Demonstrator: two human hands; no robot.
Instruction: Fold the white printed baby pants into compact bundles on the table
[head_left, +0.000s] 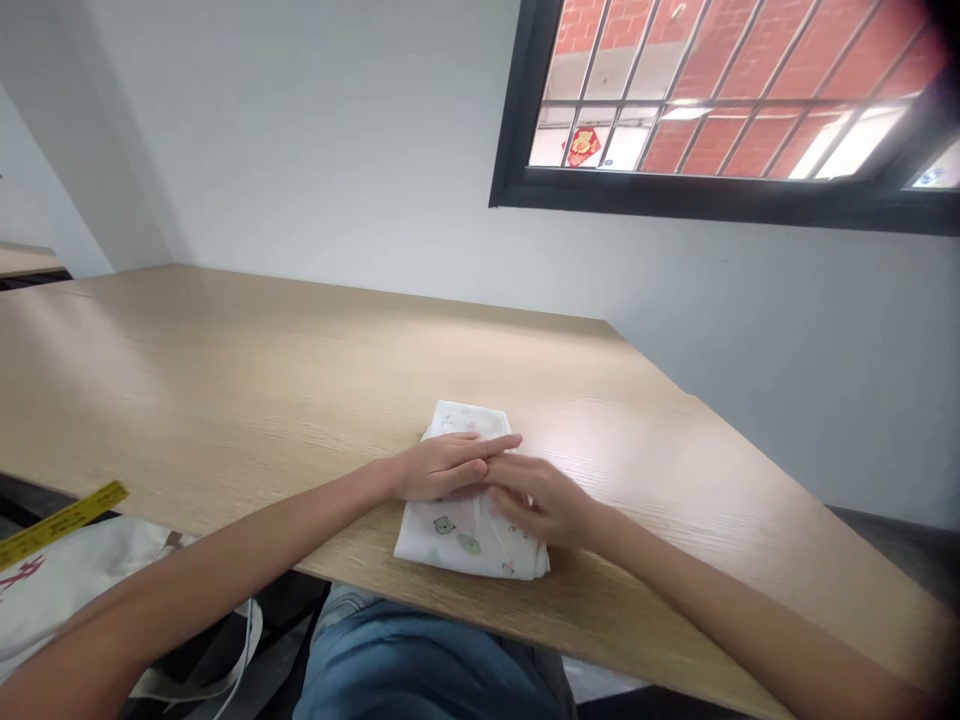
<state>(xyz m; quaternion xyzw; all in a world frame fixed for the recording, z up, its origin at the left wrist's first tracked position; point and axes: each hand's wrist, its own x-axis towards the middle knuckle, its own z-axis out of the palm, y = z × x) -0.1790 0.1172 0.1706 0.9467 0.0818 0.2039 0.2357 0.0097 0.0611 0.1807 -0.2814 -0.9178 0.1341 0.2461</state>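
Observation:
A folded white cloth (457,550) printed with small green and pink cartoon figures lies on the wooden table near its front edge. Across its middle rests my left hand (439,468), flat, with the fingers stretched to the right. My right hand (546,500) reaches in from the right side, its fingers loosely bent over the cloth and meeting the left fingers. Its thumb stands apart from the other fingers. The left fingers partly cover the right fingertips. Neither hand grips the cloth; the layers between the folds are hidden.
The light wooden table (300,370) runs back to a pale wall (337,150). A barred window (720,190) is at upper right. At lower left, below the table edge, sit a white cloth bag (97,560) and a yellow strip (67,520) with dark markings.

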